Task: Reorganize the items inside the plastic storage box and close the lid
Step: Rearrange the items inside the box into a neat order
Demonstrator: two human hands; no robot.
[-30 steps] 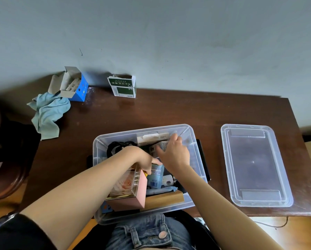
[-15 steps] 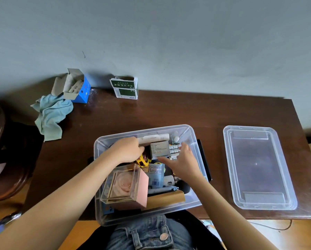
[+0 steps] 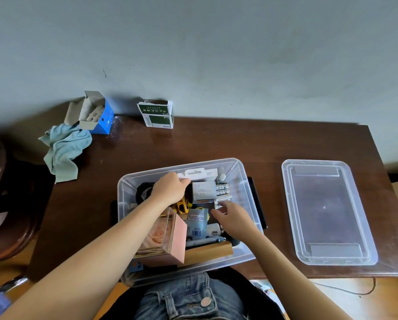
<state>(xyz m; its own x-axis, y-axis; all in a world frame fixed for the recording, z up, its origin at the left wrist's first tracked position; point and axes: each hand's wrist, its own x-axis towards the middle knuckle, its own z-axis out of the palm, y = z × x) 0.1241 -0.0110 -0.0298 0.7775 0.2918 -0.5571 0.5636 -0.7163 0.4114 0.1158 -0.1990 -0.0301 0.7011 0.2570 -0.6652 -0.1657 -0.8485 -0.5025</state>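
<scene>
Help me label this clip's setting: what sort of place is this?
Probably a room at home or a small office: a dark wooden desk pushed against a plain painted wall, with a clear storage box of household odds and ends on it, and a wooden chair alongside.

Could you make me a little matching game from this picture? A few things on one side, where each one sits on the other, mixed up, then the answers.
Things:
1. lid
2. blue cloth
3. green and white carton
4. pink rose box

Places:
A. inside the storage box, near corner
B. flat on the table, right of the storage box
C. crumpled at the table's left edge
D. upright by the wall at the back

Pairs: 1-B, 2-C, 3-D, 4-A
</scene>
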